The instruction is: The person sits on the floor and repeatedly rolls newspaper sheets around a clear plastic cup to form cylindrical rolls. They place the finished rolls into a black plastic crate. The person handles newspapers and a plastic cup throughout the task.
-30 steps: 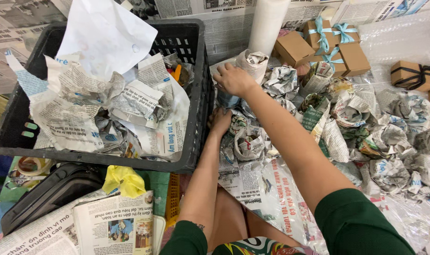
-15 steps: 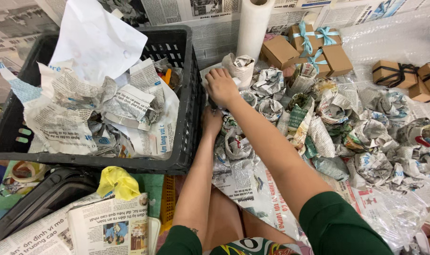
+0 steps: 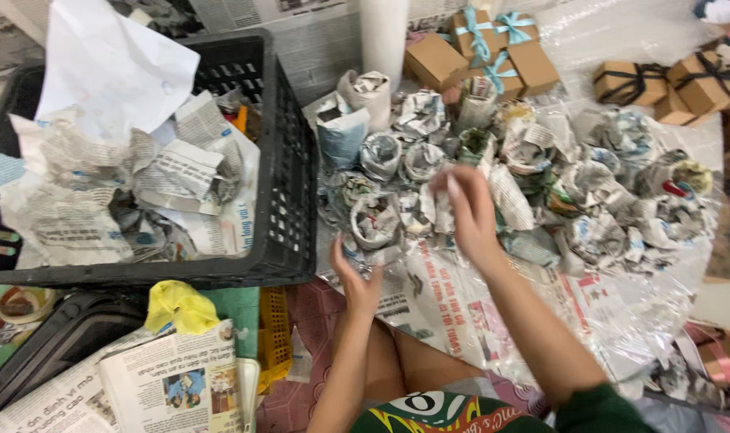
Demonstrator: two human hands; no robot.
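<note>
Many newspaper-wrapped bundles lie in a heap on a clear plastic sheet over spread newspaper. My left hand is open, its fingers apart against the lower edge of a near wrapped bundle. My right hand hovers just right of that bundle above the heap, blurred. Its fingers are loosely apart with nothing in them. A taller wrapped bundle stands at the far side beside a white roll.
A black plastic crate on the left holds crumpled newspaper and a white sheet. Brown gift boxes with teal ribbons and black ribbons sit at the back. Folded newspaper, a yellow wad and a black case lie near my knee.
My right hand has drawn back from the tall bundle by the white roll toward me. My left hand has also pulled back to the near bundle.
</note>
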